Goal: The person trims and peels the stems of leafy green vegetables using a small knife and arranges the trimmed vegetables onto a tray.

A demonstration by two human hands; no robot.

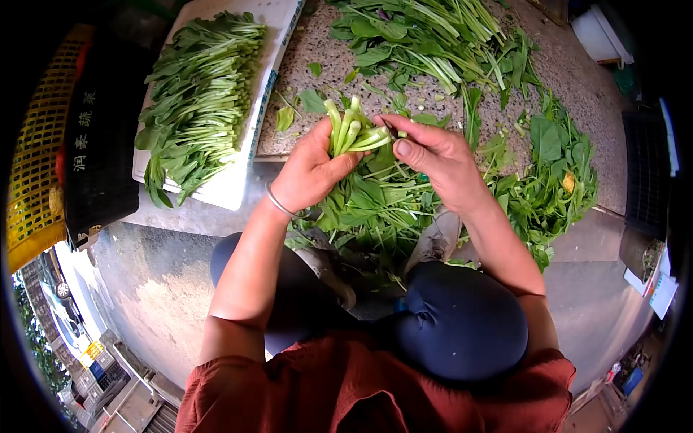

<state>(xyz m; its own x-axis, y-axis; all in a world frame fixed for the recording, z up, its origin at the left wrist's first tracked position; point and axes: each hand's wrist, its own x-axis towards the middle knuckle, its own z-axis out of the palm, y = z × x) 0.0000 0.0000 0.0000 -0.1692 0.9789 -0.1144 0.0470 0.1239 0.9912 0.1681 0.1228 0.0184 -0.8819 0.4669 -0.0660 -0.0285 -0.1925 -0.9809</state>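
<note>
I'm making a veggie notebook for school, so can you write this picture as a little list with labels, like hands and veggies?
Left hand: gripping a bunch of green stems
Right hand: at the stem ends, pinching a small dark object, mostly hidden
Bracelet: on the left wrist
White board: holds neatly laid greens
Speckled surface: holds loose, messy greens
Far left: yellow crate

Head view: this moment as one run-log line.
left grip: closed on stalk bunch; right grip: pinching small dark item at stalk ends; white board: row of greens; speckled slab: loose greens
</note>
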